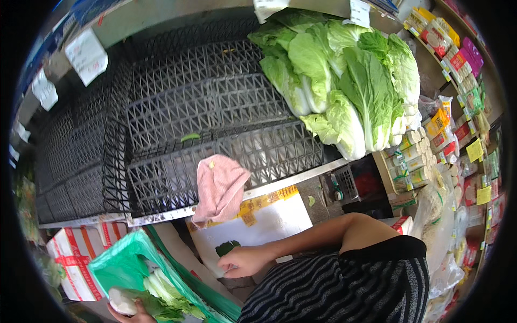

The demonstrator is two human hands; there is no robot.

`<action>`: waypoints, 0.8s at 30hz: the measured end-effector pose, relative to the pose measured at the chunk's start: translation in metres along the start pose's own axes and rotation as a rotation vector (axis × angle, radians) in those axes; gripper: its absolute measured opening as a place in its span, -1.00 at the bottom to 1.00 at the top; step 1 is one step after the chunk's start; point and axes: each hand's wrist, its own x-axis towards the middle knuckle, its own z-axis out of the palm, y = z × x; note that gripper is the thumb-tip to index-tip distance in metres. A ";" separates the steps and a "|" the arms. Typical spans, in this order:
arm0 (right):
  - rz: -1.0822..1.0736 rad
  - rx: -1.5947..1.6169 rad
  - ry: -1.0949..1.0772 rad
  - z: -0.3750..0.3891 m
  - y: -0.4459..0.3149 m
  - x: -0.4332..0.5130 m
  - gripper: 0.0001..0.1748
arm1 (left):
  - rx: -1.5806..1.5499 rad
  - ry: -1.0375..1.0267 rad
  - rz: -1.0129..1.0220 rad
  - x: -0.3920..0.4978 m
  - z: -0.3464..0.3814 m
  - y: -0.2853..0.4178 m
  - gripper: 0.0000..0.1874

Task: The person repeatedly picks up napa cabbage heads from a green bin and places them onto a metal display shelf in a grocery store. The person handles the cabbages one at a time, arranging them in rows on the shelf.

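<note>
At the lower left, my left hand grips a head of leafy greens by its pale base, over a box lined with green plastic. More pale-stemmed greens lie inside that box. My right hand has curled fingers and is above a white foam box with yellow tape; a dark green leafy piece shows at its knuckles, and whether the fingers hold it I cannot tell. A pink cloth hangs over the front edge of the black display crates.
Black plastic lattice crates fill the sloped stand, with a green scrap on them. Napa cabbages are piled at its right end. A metal rail edges the front. Red-taped white boxes stand lower left; shelves of packaged noodles line the right.
</note>
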 end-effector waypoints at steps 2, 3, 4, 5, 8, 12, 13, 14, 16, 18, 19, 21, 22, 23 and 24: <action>0.102 0.602 0.004 -0.012 -0.024 -0.001 -0.52 | -0.047 -0.116 0.226 -0.001 0.028 0.093 -0.05; 0.162 0.901 0.001 -0.019 -0.037 -0.003 -0.47 | -0.077 -0.176 0.360 -0.005 0.052 0.135 -0.06; 0.198 1.174 -0.022 -0.033 -0.051 -0.005 -0.42 | -0.100 -0.202 0.482 -0.011 0.080 0.174 -0.14; 0.216 1.452 -0.025 -0.058 -0.063 -0.012 -0.37 | -0.146 -0.251 0.622 -0.014 0.117 0.215 -0.21; -0.326 1.486 0.117 -0.138 -0.100 -0.053 -0.25 | -0.135 -0.417 1.125 -0.031 0.201 0.291 -0.38; -0.525 1.081 0.522 -0.239 -0.125 -0.151 -0.13 | -0.107 -0.509 1.551 -0.065 0.306 0.366 -0.39; -0.566 0.907 0.691 -0.262 -0.135 -0.178 -0.10 | -0.252 -0.562 1.457 -0.078 0.333 0.381 -0.43; -0.555 0.800 0.783 -0.286 -0.130 -0.199 -0.07 | -0.415 -0.633 1.301 -0.087 0.352 0.394 -0.37; -0.485 0.492 1.017 -0.325 -0.132 -0.234 0.00 | -0.688 -0.755 0.999 -0.098 0.396 0.412 -0.17; -0.268 0.006 1.316 -0.351 -0.131 -0.256 0.10 | -0.778 -1.042 0.348 -0.105 0.444 0.433 -0.17; 0.145 -0.575 1.505 -0.362 -0.125 -0.264 0.16 | -0.901 -1.166 0.183 -0.113 0.481 0.445 -0.22; 0.669 -0.824 1.500 -0.379 -0.104 -0.256 0.11 | -1.114 -1.332 -0.211 -0.126 0.549 0.467 -0.31; 0.645 -1.130 1.530 -0.385 -0.081 -0.254 -0.02 | -1.111 -1.414 -0.267 -0.136 0.575 0.473 -0.29; 0.591 -1.178 1.525 -0.391 -0.062 -0.256 -0.11 | -1.193 -1.460 -0.494 -0.151 0.581 0.486 -0.29; 0.504 -1.221 1.506 -0.395 -0.048 -0.252 -0.20 | -1.255 -1.656 -0.466 -0.149 0.611 0.471 -0.30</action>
